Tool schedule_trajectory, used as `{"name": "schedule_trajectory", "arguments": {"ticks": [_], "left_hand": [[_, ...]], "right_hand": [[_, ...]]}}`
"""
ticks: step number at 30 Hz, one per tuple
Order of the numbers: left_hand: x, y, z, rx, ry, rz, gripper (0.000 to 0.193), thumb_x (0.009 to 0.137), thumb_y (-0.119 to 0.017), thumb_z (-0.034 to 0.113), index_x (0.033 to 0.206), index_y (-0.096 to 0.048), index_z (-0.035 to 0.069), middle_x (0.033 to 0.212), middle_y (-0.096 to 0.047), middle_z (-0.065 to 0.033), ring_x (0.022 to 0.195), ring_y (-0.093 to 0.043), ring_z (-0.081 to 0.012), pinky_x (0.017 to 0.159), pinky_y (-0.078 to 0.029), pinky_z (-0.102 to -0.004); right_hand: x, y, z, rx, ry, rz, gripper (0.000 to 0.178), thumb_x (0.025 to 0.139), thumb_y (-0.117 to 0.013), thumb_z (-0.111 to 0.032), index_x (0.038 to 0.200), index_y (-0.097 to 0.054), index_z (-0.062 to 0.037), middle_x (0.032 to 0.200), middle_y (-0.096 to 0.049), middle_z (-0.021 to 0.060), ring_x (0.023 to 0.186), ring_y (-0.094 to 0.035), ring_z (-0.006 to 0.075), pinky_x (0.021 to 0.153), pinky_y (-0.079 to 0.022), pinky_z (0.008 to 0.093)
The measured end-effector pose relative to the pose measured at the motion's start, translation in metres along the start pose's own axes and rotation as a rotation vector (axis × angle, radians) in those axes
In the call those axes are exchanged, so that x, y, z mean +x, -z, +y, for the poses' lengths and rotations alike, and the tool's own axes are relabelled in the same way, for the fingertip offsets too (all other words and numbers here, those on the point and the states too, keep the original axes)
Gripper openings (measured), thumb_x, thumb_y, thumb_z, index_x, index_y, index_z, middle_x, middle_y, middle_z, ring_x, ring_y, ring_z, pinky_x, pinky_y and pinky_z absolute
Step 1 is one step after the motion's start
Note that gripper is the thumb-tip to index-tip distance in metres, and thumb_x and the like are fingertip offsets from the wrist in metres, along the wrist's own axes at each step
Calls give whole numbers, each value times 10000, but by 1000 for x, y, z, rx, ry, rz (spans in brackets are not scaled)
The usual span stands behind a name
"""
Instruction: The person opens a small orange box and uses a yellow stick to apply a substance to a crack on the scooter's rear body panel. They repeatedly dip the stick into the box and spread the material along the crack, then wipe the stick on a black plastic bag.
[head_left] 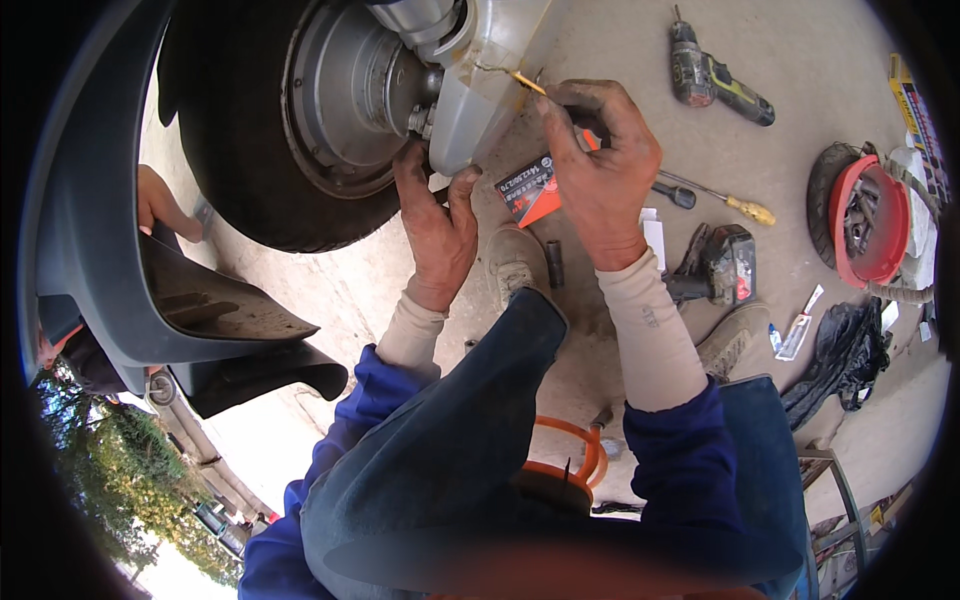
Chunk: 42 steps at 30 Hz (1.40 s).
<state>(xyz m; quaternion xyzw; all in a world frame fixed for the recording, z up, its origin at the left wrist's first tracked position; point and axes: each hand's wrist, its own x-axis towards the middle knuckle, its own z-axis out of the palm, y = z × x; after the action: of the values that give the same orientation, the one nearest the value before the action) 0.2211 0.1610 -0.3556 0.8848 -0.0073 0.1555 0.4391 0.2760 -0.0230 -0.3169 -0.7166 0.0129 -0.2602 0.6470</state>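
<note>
My right hand (600, 165) pinches a thin yellow rod-like piece (528, 82) between thumb and forefinger. A fine dark twisted strand runs from its far end across a silver-grey cover (470, 110) beside the wheel. Something dark is partly hidden within the curled fingers. My left hand (438, 220) has its thumb and forefinger on either side of the cover's rounded lower end. Left of the cover stands a black tyre (240, 170) with a grey metal hub (345, 105). A red and black box (530, 190) lies on the ground between my hands.
A cordless drill (715, 80), a yellow-handled screwdriver (750, 210) and an impact wrench (720, 265) lie to the right. Beyond are a red bowl (890, 225) of metal parts and a black plastic bag (840, 350). A dark fender (95, 200) curves at left; another person's arm (165, 205) shows behind.
</note>
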Motion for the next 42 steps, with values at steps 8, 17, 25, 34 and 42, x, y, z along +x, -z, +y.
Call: {"name": "schedule_trajectory", "arguments": {"ticks": [8,17,25,34,42], "left_hand": [[-1,3,-4,28,28,-63,644,1079,-688,202,1551,-354,-80,1424,-506,-225,1269,-587,-291,1013,-568,-389],[-1,3,-4,35,29,-65,677,1079,-690,199,1564,-325,-101,1409,-522,-247,1265,-592,-296,986,-583,-389],[-1,-1,4,-77,81,-11,574,1059,-717,210,1473,-435,-69,1344,-521,-225,1230,-574,-341,1077,-480,-437],[-1,1,-2,-19,52,-30,586,1065,-700,180,1496,-404,-84,1338,-532,-233,1213,-587,-323,1031,-513,-416],[-2,2,-4,8,49,-30,591,1063,-703,183,1490,-406,-97,1337,-543,-234,1186,-594,-315,1014,-518,-410]], "right_hand": [[-3,3,5,6,-46,-13,123,872,-786,55,961,-714,9,942,-740,95,753,-746,195,683,-612,310],[-7,3,3,-26,-75,-10,109,869,-802,29,943,-730,-5,935,-747,81,754,-755,181,672,-594,295],[-11,1,3,9,-179,-7,110,866,-812,21,926,-725,-7,897,-739,89,724,-747,184,658,-598,304],[-1,5,1,79,-117,-5,107,868,-813,31,917,-726,-5,885,-732,83,718,-742,182,659,-593,296],[-5,5,9,40,-54,-1,108,871,-809,39,935,-732,-1,890,-733,88,746,-746,182,693,-596,299]]}}
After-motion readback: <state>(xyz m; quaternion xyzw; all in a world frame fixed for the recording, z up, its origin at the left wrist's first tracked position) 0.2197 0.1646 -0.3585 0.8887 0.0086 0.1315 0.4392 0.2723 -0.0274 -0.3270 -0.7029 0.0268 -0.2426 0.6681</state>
